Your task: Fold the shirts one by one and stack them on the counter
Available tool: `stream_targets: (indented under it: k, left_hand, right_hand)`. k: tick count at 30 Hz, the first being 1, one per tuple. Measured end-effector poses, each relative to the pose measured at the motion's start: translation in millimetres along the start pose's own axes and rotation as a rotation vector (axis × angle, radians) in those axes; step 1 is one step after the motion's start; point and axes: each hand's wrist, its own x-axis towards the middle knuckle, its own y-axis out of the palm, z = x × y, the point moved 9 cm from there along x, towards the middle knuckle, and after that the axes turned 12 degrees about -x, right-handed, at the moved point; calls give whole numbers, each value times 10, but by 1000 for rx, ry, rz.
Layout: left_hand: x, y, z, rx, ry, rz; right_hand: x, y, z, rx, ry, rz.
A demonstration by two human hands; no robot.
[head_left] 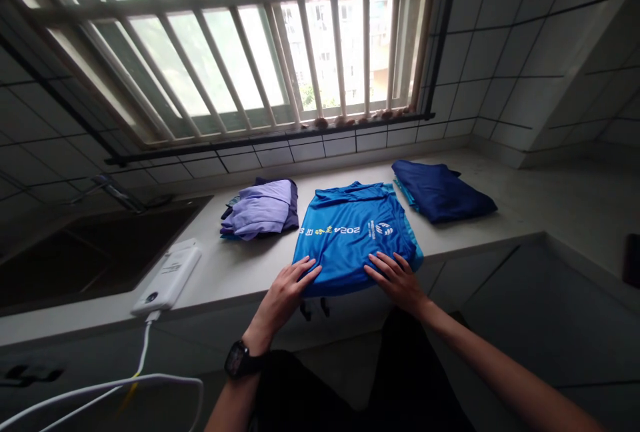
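Touching the blue shirt (pixel 345 245) at its near corners, with left hand (pixel 286 283) on one side and right hand (pixel 397 282) on the other. With fingers a little spread, resting on top of the cloth; hard to tell if also pinching underneath. Seems to be at the flattening or folding step; next, would likely need an even hold on both corners. Right under the fingertips, on the counter (pixel 267 262), stretching away from both hands, between a purple clothes pile (pixel 263 210) and a dark blue pile (pixel 443 192).
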Motion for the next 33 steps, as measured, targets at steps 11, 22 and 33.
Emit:
stream_targets:
  k: [11, 22, 33]
  left_hand:
    - [-331, -560, -241, -188, -79, -364]
    - [528, -1333, 319, -336, -513, -695]
    - [1029, 58, 567, 4, -465, 30]
  right_hand:
    - [46, -959, -246, 297, -58, -185]
    - [1189, -1321, -1147, 343, 102, 118]
    - [1210, -374, -561, 161, 280, 358]
